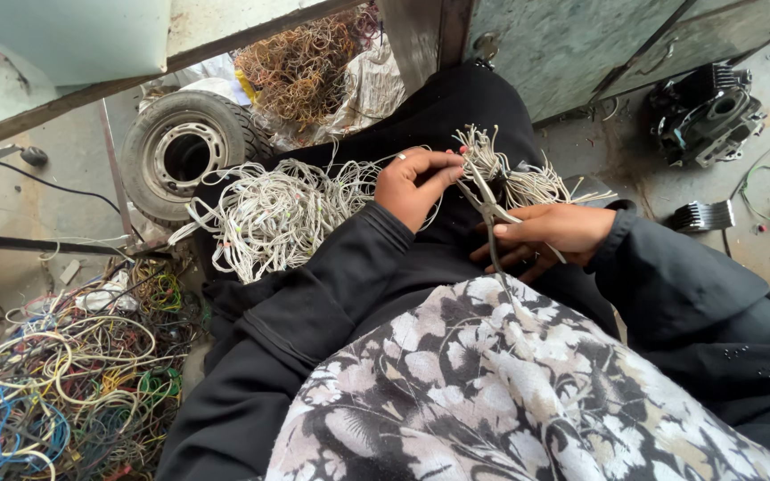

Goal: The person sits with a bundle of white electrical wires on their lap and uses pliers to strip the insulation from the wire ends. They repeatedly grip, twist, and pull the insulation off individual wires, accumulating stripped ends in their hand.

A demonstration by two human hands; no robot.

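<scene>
1. Head view, hands: the left hand (pixel 413 185) rests on the person's lap with its fingers curled and pinched onto a thin white wire at the tip of the pliers (pixel 490 212). The right hand (pixel 552 233) is closed around the pliers' handles, just right of the left hand; the two hands nearly touch.
2. Head view, wires: a loose heap of white wires (pixel 278 214) lies on the lap, left of the left hand. A smaller bunch of short white wire pieces (pixel 514 174) sits just beyond the right hand, on the far side of the pliers.
3. Head view, clothing: both arms wear black sleeves; a black-and-white flowered cloth (pixel 492 392) covers the near part of the lap.
4. Head view, surroundings: a tangle of coloured wires (pixel 64 383) lies on the floor at near left. A tyre (pixel 180 151) lies at far left, with a heap of brownish wire (pixel 300 67) behind it. A dark engine part (pixel 706 111) sits on the floor at far right.
</scene>
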